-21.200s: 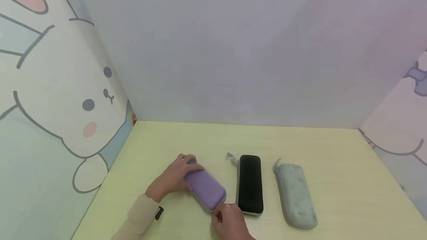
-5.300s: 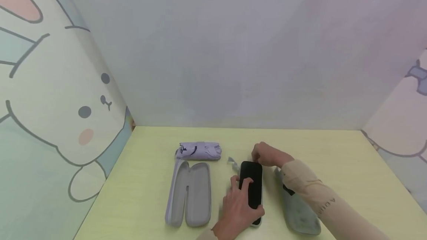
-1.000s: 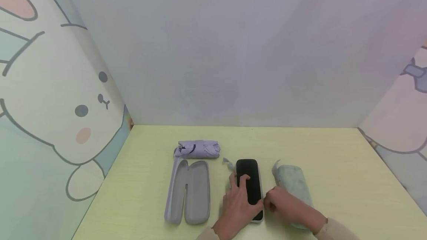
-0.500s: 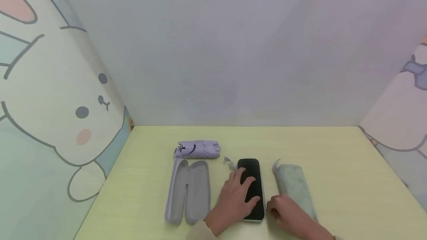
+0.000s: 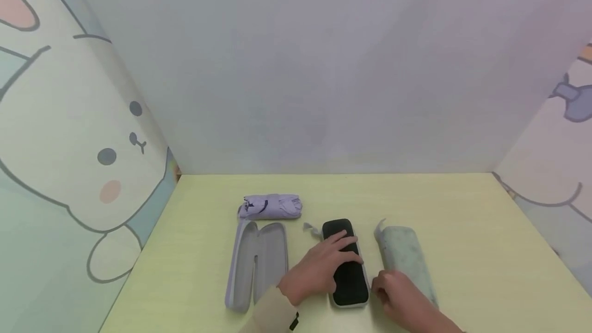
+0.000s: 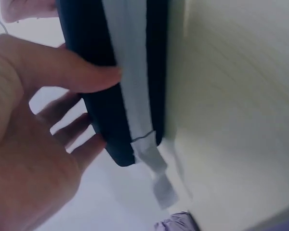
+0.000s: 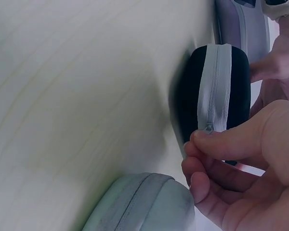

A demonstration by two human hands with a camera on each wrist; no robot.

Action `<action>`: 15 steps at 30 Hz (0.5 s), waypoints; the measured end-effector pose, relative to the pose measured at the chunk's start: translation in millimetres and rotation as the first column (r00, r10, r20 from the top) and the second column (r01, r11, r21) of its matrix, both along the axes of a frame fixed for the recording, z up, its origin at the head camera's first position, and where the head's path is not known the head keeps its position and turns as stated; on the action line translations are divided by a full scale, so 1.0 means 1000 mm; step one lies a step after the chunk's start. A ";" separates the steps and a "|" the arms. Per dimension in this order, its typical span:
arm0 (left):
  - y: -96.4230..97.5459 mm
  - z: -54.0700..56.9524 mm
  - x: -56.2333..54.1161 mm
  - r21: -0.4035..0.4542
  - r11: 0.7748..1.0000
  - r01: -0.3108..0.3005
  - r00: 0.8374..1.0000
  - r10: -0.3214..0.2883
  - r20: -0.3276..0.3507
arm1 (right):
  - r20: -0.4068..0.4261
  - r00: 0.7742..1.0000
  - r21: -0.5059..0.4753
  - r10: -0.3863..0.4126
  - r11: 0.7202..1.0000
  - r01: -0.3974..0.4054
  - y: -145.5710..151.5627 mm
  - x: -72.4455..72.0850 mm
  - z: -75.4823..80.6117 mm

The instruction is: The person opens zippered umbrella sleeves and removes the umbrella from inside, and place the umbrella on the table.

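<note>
A black zip case [image 5: 350,288] with a pale zipper band lies at the middle of the table. My left hand [image 5: 319,266] grips it from the left, fingers spread across its top; in the left wrist view the thumb [image 6: 94,79] presses against its zipper side. With thumb and forefinger my right hand [image 5: 400,292] pinches the zipper pull [image 7: 209,128] at the case's near right corner. In the right wrist view the zipper teeth look closed along the near end. A pale ribbon loop [image 6: 156,178] hangs from the far end.
Left of the black case lies an opened lilac case [image 5: 238,271], its grey inside up. Behind that is a rolled lilac umbrella [image 5: 273,207]. A pale green zip case [image 5: 407,251] lies to the right, partly behind my right hand. A wall [image 5: 324,91] closes off the back.
My right hand has come down from the far end of the black case to its near right corner. The left hand has turned over the case, which now slants slightly. Earlier, the lilac case was closed.
</note>
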State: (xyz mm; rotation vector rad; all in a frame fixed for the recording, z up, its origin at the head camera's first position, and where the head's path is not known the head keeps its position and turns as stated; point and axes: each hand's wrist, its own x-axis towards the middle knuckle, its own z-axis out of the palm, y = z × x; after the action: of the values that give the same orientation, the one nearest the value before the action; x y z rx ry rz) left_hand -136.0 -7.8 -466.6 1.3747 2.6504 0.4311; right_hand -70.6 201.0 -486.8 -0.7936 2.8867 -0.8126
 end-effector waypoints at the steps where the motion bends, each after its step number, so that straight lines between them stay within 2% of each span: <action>1: 0.001 0.000 -0.001 0.000 1.000 -0.008 1.000 0.008 -0.008 | -0.001 1.000 0.006 -0.007 1.000 0.007 -0.001 0.000 0.000; 7: 0.007 0.003 -0.005 -0.042 0.998 -0.047 0.997 0.044 -0.057 | -0.013 0.999 0.037 -0.045 0.998 0.046 -0.001 0.008 -0.004; 10: 0.008 0.003 -0.006 -0.056 0.997 -0.059 0.993 0.053 -0.101 | -0.055 0.994 0.026 -0.091 0.995 0.092 -0.002 0.014 -0.006; 13: 0.007 0.002 -0.008 -0.039 0.997 -0.067 0.993 0.063 -0.099 | -0.053 0.973 0.005 -0.225 0.974 0.226 -0.006 0.020 -0.007; 15: 0.006 0.002 -0.009 -0.016 0.997 -0.069 0.995 0.067 -0.080 | -0.010 0.933 -0.009 -0.361 0.933 0.360 -0.010 0.024 -0.006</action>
State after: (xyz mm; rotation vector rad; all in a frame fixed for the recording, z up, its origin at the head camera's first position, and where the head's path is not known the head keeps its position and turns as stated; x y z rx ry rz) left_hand -145.4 -1.6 -465.1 1.3262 2.7644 0.3658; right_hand -46.3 191.2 -492.8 -0.2650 3.0872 -0.8448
